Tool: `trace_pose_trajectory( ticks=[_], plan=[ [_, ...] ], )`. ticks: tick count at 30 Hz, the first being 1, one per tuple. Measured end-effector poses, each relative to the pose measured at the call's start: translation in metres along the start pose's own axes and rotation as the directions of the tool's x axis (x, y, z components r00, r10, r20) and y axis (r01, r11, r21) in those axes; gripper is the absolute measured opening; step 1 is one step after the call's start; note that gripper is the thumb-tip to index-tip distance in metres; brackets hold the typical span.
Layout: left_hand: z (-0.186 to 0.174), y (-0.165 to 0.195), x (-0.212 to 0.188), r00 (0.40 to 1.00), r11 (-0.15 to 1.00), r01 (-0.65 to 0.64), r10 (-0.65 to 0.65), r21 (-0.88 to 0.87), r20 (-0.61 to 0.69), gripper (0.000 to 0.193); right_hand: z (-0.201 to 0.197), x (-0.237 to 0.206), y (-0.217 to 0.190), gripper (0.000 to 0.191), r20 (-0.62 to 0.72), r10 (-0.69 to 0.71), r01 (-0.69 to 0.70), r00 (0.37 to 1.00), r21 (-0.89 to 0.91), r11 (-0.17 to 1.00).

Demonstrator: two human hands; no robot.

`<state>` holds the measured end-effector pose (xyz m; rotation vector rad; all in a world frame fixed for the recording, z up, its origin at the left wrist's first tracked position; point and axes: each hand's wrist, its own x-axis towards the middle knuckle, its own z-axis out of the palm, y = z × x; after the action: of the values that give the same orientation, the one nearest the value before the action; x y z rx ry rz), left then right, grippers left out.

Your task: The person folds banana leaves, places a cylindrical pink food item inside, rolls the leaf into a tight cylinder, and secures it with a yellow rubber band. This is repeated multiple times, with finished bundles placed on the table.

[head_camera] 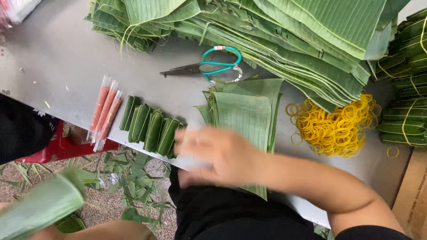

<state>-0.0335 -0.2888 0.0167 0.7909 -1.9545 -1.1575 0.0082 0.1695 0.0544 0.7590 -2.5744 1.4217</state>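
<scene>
Reaching your motion-blurred right hand (213,153), fingers spread and holding nothing I can make out, over the cut green banana-leaf sheets (244,115) just beyond your fingertips, lift only the top sheet, while your left hand (42,231) grips a rolled green leaf bundle (42,204).

Grey desk (58,49) here, pretty cluttered. Far side is a big heap of cut banana leaves (275,31) running almost the whole width. Just near of that, teal-handled scissors (209,66) lying flat. Towards the left, three pink sausage sticks in clear wrap (105,111) side by side, and right next to them a row of small green leaf-wrapped rolls (151,126). On the right, a pile of yellow rubber bands (336,126), then tied leaf bundles (407,89) stacked at the edge. Leaf scraps (129,178) litter the floor below, plus something red (66,149) under the desk.
</scene>
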Motion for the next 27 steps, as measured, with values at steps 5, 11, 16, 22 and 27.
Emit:
trace_pose_trajectory(
  ticks=[5,11,16,22,27],
  plan=[
    [0.019,0.034,-0.001,0.880,0.759,0.372,-0.105,-0.534,0.463,0.030,-0.021,0.055,0.094,0.017,-0.155,0.130,-0.202,0.979,-0.765,0.611],
    [0.079,0.101,-0.122,0.549,0.574,0.503,0.366,-0.646,0.752,0.020,-0.037,0.081,0.115,0.016,-0.092,0.057,-0.108,0.994,-0.885,0.453],
    [0.108,0.153,-0.171,0.642,0.549,0.534,0.232,-0.643,0.731,0.026,-0.101,0.038,0.059,0.055,-0.414,0.042,-0.306,0.909,-0.595,0.743],
    [0.122,0.150,-0.211,0.749,0.601,0.455,0.141,-0.657,0.647,0.030,-0.103,-0.046,-0.009,0.070,0.079,0.441,-0.436,0.894,0.385,0.813],
    [0.127,0.103,-0.244,0.540,0.844,0.307,0.226,-0.440,0.811,0.052,-0.059,-0.090,-0.021,0.081,0.389,0.421,-0.558,0.819,0.370,0.743]
  ],
)
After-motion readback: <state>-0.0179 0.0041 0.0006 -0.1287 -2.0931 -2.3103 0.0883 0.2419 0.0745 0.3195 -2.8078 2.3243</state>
